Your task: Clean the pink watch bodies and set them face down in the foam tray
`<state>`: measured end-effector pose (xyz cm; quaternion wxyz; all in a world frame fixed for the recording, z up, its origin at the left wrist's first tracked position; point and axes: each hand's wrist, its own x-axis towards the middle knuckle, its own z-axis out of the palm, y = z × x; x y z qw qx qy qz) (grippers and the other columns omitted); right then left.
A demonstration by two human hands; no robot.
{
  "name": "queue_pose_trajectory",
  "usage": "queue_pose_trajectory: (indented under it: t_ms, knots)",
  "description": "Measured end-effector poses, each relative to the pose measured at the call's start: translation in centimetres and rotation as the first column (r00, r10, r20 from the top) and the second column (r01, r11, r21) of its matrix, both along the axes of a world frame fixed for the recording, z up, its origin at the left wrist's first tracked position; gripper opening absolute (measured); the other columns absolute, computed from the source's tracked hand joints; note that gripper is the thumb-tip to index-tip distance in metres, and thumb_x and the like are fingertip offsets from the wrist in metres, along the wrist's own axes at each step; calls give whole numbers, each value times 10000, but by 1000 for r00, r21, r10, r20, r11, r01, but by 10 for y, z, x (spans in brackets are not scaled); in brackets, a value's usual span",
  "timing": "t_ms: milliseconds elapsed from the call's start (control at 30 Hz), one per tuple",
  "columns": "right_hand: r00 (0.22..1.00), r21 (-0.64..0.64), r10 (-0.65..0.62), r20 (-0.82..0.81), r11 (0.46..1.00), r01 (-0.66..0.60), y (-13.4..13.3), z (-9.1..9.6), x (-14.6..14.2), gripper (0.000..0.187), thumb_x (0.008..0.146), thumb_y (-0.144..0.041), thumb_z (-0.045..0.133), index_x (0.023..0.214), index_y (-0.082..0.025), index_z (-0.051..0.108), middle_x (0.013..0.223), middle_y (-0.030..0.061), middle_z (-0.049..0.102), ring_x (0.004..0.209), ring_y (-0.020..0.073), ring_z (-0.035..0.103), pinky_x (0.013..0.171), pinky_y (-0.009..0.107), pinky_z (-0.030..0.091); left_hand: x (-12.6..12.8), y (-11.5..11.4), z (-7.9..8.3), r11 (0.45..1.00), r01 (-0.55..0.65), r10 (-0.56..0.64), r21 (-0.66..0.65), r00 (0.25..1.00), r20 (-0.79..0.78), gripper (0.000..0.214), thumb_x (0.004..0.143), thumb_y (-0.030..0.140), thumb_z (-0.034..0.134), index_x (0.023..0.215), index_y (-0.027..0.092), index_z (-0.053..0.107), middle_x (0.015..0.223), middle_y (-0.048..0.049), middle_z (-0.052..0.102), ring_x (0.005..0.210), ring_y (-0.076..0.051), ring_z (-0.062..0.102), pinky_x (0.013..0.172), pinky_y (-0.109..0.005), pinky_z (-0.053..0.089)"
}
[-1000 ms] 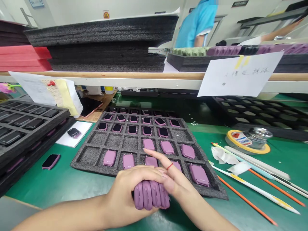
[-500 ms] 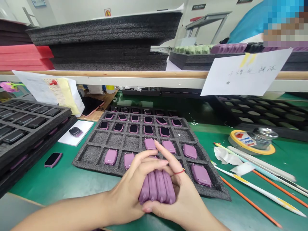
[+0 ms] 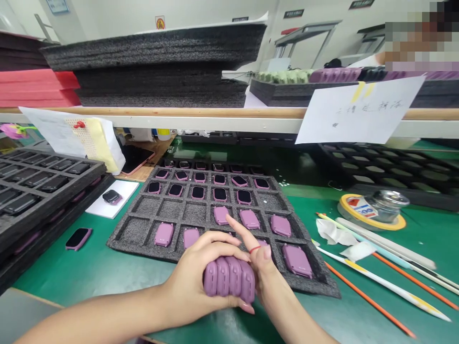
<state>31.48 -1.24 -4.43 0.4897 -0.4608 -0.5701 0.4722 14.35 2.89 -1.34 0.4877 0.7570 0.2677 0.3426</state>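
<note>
I take this for an electronics workshop or factory floor. In front of my camera, a gridded foam tray (image 3: 169,208) holds rows of purple smartwatches (image 3: 164,234), some screen up and some back up, on a green bench top (image 3: 50,267). More foam trays (image 3: 89,179) of black watches (image 3: 53,183) are stacked at my left. The shelf (image 3: 201,122) above carries a thick pile of black foam sheets (image 3: 154,52), and a handwritten note (image 3: 358,110) hangs at its edge. A tape roll (image 3: 344,205) and thin sticks (image 3: 390,283) lie at the right. Past the shelf I see a warning sign (image 3: 160,22) on a pale wall (image 3: 215,12) and another person's arm (image 3: 405,50).
</note>
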Motion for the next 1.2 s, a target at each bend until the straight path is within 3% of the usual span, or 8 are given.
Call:
queue_pose_trajectory:
  t_ms: [167, 267, 467, 567, 667, 867, 1067, 1200]
  knots:
    - [997, -71, 24, -69, 997, -29, -1, 2, 1, 660, 998, -661, 314, 1549, -302, 366, 1547, 104, 473, 1443, 274, 444, 1076, 469, 504, 1, -2, -1, 1000, -13, 13, -27, 1000, 6, 485, 701, 371, 883, 1134, 249, 701, 1265, -104, 596, 1216, -290, 578, 1110, -461, 424]
    - [986, -100, 64, -156, 992, -80, -1, 6, -1, 818, 866, -658, 634, 1552, -320, 344, 1502, 109, 526, 1326, 306, 574, 1005, 465, 561, 0, -1, -4, 999, -15, 16, -28, 1000, 10, 460, 722, 377, 866, 1135, 257, 703, 1260, -102, 586, 1234, -296, 562, 1110, -463, 425]
    - [1000, 86, -22, -22, 996, 24, 1, 15, -9, 1137, 610, -216, 897, 1569, -316, 295, 1264, 81, 694, 1043, 257, 733, 880, 375, 633, -4, -4, -9, 996, 46, -46, 72, 999, 0, 629, 786, 197, 764, 1355, 303, 516, 1476, -101, 450, 1451, -305, 346, 1203, -500, 311]
    - [996, 281, -25, 81, 960, 2, 1, 20, -7, 1146, 686, -151, 833, 1607, -322, 174, 1025, 27, 757, 897, 220, 756, 861, 352, 641, -4, -9, -2, 986, 14, -18, -168, 1000, -25, 1163, 604, 164, 909, 1522, 341, 217, 1621, -138, 215, 1503, -351, 252, 1218, -545, 262]
    - [975, 461, -86, 207, 887, -20, 1, 21, -2, 1004, 760, -166, 802, 1583, -327, 250, 1261, 82, 683, 1080, 244, 725, 968, 371, 609, -3, -9, 7, 851, 54, -36, -523, 998, 45, 1464, 461, 165, 984, 1560, 349, 34, 1586, -182, 285, 1416, -371, 410, 1163, -561, 340]
    - [952, 579, -100, 289, 810, -90, 4, 15, 3, 668, 905, -337, 712, 1499, -279, 410, 1599, 109, 386, 1208, 234, 672, 1108, 366, 520, 2, 2, 14, 774, 280, -166, -567, 955, 244, 501, 660, 160, 893, 1117, 185, 689, 1071, -38, 657, 1054, -221, 640, 969, -352, 497]
    - [916, 618, -112, 386, 769, -166, 6, 16, 0, 746, 985, -453, 574, 1599, -209, 229, 1295, 118, 678, 1235, 225, 655, 1095, 379, 527, 7, 0, 10, 786, 248, -81, -566, 950, 303, 528, 577, 163, 938, 1060, 160, 724, 1100, -51, 682, 1089, -237, 630, 960, -319, 485]
    - [873, 602, -95, 478, 759, -247, 4, 18, 4, 917, 935, -434, 663, 1626, -201, 107, 1350, 125, 642, 1378, 247, 528, 1199, 436, 397, 4, -7, 7, 845, 79, 13, -529, 986, 168, 520, 626, 276, 926, 1083, 151, 712, 1049, -67, 722, 1041, -253, 668, 921, -338, 520]
